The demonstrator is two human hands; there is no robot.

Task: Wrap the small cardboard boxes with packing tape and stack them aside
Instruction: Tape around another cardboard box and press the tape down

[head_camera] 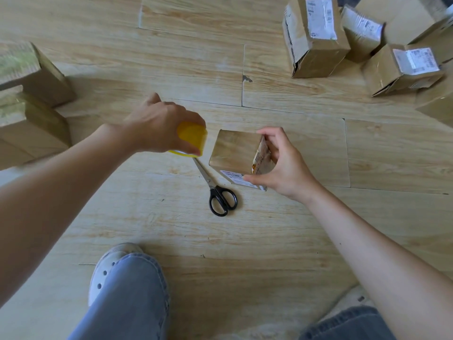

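Most of the yellow tape roll [192, 137] is hidden under the left hand [157, 126], so only part of its rim and side shows. The print on the box labels is too small to read. The boxes at the left [31, 104] and the pile of boxes at the top right [316, 38] are cut off by the frame edges.

The small box [235, 150] sits at the centre of the wooden floor [269, 229], plain face up, a white label on its near side and a printed flap on its right. Its top looks nearly square, so its long axis is unclear. Just left of it lie black-handled scissors [218, 190], blades pointing away toward the tape.

The left arm reaches in from the left, palm down, fingers curled round the roll above the floor. The right hand [282, 163] grasps the box's right end, thumb at the near corner, fingers over the far edge.
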